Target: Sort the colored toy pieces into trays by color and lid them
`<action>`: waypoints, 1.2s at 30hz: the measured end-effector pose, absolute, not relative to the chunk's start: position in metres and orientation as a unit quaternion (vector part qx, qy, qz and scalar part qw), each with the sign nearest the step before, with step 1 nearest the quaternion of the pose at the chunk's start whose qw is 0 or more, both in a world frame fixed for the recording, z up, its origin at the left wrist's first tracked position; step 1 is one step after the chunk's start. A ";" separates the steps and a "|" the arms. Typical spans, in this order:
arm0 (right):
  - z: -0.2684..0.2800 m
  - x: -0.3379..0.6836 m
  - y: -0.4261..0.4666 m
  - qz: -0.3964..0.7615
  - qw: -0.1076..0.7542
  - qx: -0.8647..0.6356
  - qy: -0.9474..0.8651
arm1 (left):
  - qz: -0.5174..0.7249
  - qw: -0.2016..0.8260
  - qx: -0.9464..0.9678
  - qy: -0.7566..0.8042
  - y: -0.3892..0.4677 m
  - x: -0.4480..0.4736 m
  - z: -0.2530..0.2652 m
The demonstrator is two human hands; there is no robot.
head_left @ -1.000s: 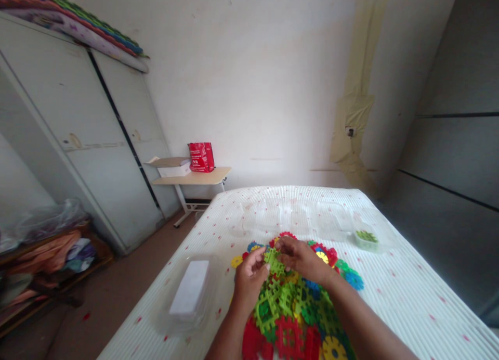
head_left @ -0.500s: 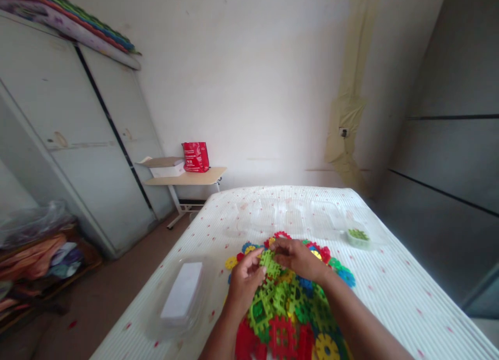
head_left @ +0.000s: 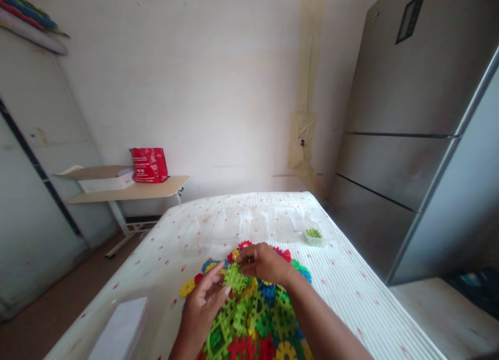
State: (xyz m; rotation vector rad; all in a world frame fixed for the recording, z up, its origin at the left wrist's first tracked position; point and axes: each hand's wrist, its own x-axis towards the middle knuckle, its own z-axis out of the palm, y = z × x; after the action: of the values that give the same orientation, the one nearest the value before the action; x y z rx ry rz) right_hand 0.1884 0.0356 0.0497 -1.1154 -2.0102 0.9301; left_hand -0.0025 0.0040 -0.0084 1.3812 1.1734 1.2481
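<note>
A light green notched plastic building piece [head_left: 236, 279] is held up over a pile of mixed pieces. My right hand [head_left: 265, 265] has its fingers curled at the upper right side of that piece, closed on it. At its left edge is my left hand [head_left: 205, 297], thumb and fingers apart; whether the thumb tip touches the piece I cannot tell. Below both hands lie more green square pieces [head_left: 234, 318], a red square piece [head_left: 242, 348] and yellow flower-shaped discs [head_left: 286, 351]. My hands hide part of the pile.
Clear plastic containers [head_left: 249, 222] stand in a row at the back of the cloth-covered table [head_left: 343, 297]; the right one [head_left: 314, 240] holds green pieces. A clear box with a white block [head_left: 119, 329] lies front left. A fridge [head_left: 393, 141] stands right; a side table [head_left: 171, 185] carries a red bag [head_left: 148, 165].
The view has turned right, so everything sits further left and more of the fridge shows. My left fingers have spread from the green piece; my right hand stays at it.
</note>
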 end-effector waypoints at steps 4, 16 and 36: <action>0.080 0.239 0.042 0.297 0.407 -0.501 -0.704 | 0.540 0.425 0.538 0.489 0.004 -0.006 -0.003; 0.088 0.394 0.102 0.008 0.166 -0.805 -0.570 | 0.547 0.423 0.509 0.512 0.006 -0.007 -0.006; 0.032 0.393 0.153 0.061 -0.053 -0.780 -0.621 | 0.550 0.421 0.498 0.521 0.011 -0.015 -0.016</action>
State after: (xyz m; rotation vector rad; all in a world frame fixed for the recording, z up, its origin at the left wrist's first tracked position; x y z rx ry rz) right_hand 0.3933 0.1529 0.0316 -2.5357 -2.0183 0.1991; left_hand -0.0146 0.0107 -0.0157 1.2487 1.3061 1.3768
